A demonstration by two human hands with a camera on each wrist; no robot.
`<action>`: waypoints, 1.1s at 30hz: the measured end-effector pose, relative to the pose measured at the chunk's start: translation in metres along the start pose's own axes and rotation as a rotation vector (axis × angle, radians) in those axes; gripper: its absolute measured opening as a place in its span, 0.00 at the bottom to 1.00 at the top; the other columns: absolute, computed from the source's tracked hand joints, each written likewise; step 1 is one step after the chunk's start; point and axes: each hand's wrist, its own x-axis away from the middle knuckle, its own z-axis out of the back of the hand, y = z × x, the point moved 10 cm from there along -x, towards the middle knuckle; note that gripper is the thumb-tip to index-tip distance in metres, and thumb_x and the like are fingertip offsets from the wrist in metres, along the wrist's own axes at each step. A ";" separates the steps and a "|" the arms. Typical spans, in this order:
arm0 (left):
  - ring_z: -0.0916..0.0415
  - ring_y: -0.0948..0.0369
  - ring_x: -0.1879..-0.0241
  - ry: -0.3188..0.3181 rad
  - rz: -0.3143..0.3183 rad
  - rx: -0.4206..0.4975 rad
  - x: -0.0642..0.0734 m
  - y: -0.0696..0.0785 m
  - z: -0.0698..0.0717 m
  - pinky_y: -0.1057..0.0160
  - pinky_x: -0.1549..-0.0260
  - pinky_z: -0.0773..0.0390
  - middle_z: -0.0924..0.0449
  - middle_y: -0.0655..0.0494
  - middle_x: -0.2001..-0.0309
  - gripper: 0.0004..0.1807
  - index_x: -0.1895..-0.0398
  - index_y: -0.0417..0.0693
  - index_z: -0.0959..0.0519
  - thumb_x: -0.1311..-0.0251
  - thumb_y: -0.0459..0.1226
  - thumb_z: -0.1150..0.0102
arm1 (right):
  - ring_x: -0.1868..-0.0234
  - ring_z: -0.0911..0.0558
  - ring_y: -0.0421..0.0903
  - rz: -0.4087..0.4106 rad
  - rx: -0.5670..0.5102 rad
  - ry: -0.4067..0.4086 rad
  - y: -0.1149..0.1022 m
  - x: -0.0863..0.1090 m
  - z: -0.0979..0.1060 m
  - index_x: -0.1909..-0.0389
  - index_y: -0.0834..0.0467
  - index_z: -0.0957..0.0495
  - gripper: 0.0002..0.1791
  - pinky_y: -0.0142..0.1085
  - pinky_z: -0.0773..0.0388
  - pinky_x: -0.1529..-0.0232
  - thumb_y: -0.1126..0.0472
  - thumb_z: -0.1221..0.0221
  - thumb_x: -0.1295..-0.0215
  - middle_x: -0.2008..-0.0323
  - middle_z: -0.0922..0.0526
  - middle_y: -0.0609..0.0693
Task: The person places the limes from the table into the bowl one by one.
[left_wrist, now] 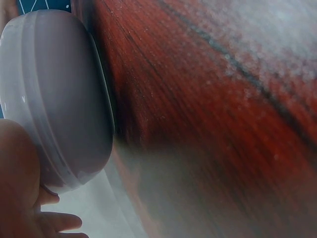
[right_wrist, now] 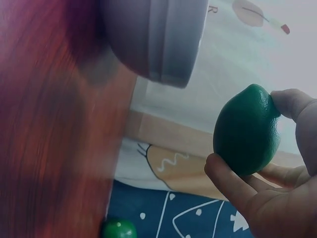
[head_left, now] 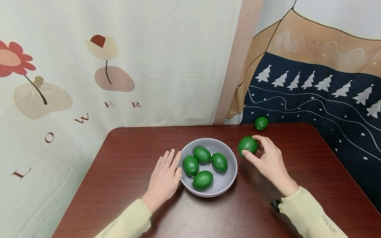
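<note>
A grey bowl (head_left: 223,181) stands on the table with several green limes (head_left: 219,162) inside. Against its left side rests my left hand (head_left: 163,181), fingers straight and thumb by the rim; the left wrist view shows that hand (left_wrist: 17,173) along the bowl's outer wall (left_wrist: 69,99). To the right of the bowl, my right hand (head_left: 274,165) pinches another lime (head_left: 247,146) between thumb and fingers. This lime (right_wrist: 246,131) is held up off the table in the right wrist view, its pointed end showing.
One more lime (head_left: 261,123) lies at the table's back edge, behind my right hand. The reddish-brown wooden table (head_left: 125,158) ends close to a pale curtain (head_left: 178,66) with printed flowers and a dark blue cloth (head_left: 285,99) with printed trees.
</note>
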 end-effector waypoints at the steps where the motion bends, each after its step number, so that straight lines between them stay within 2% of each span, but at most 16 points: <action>1: 0.43 0.45 0.22 0.001 -0.001 0.000 0.000 0.000 0.000 0.45 0.23 0.44 0.38 0.42 0.22 0.30 0.21 0.48 0.35 0.23 0.44 0.53 | 0.58 0.17 0.52 0.000 -0.001 -0.007 -0.002 0.001 -0.001 0.38 0.64 0.25 0.31 0.26 0.21 0.60 0.59 0.26 0.41 0.49 0.19 0.59; 4: 0.43 0.45 0.22 0.003 -0.002 0.000 0.000 0.000 0.000 0.44 0.23 0.43 0.38 0.43 0.22 0.30 0.21 0.48 0.34 0.24 0.44 0.52 | 0.57 0.16 0.52 0.010 -0.006 -0.019 -0.007 0.005 -0.004 0.38 0.64 0.25 0.32 0.32 0.17 0.60 0.60 0.25 0.41 0.48 0.19 0.58; 7: 0.43 0.45 0.22 0.005 -0.003 0.000 0.000 0.001 0.000 0.43 0.24 0.42 0.38 0.43 0.22 0.30 0.21 0.48 0.34 0.24 0.44 0.52 | 0.56 0.16 0.51 0.034 -0.010 -0.019 -0.014 0.008 -0.005 0.39 0.64 0.24 0.32 0.34 0.16 0.60 0.60 0.25 0.42 0.48 0.18 0.58; 10: 0.43 0.45 0.22 0.004 -0.002 0.003 0.000 0.000 0.000 0.43 0.24 0.42 0.38 0.43 0.22 0.30 0.21 0.48 0.35 0.23 0.45 0.53 | 0.57 0.15 0.50 0.067 -0.023 -0.013 -0.021 0.011 -0.006 0.40 0.64 0.24 0.32 0.30 0.17 0.60 0.61 0.24 0.44 0.49 0.18 0.57; 14: 0.43 0.45 0.22 0.004 -0.001 0.006 0.000 0.000 0.000 0.44 0.23 0.43 0.38 0.43 0.22 0.30 0.21 0.48 0.35 0.23 0.45 0.53 | 0.58 0.15 0.49 0.110 -0.056 -0.009 -0.031 0.016 -0.009 0.40 0.65 0.23 0.32 0.19 0.23 0.60 0.63 0.23 0.46 0.49 0.18 0.56; 17: 0.43 0.45 0.22 0.006 -0.001 0.006 0.000 0.000 0.000 0.45 0.23 0.44 0.37 0.42 0.23 0.30 0.21 0.49 0.34 0.24 0.44 0.53 | 0.56 0.15 0.49 0.137 -0.073 -0.015 -0.036 0.019 -0.012 0.40 0.65 0.23 0.33 0.17 0.25 0.59 0.64 0.23 0.47 0.48 0.18 0.55; 24: 0.43 0.45 0.22 0.007 -0.001 0.007 0.000 0.000 -0.001 0.45 0.23 0.45 0.37 0.42 0.23 0.30 0.21 0.49 0.34 0.24 0.44 0.52 | 0.57 0.16 0.46 0.168 -0.097 -0.029 -0.045 0.025 -0.018 0.40 0.63 0.23 0.33 0.24 0.19 0.60 0.64 0.23 0.47 0.48 0.17 0.52; 33: 0.42 0.45 0.22 0.009 -0.002 0.009 0.000 0.000 0.000 0.43 0.24 0.42 0.37 0.42 0.23 0.30 0.22 0.48 0.34 0.24 0.44 0.52 | 0.58 0.18 0.40 0.219 -0.101 -0.046 -0.056 0.031 -0.022 0.42 0.63 0.22 0.33 0.19 0.22 0.58 0.62 0.21 0.50 0.48 0.18 0.50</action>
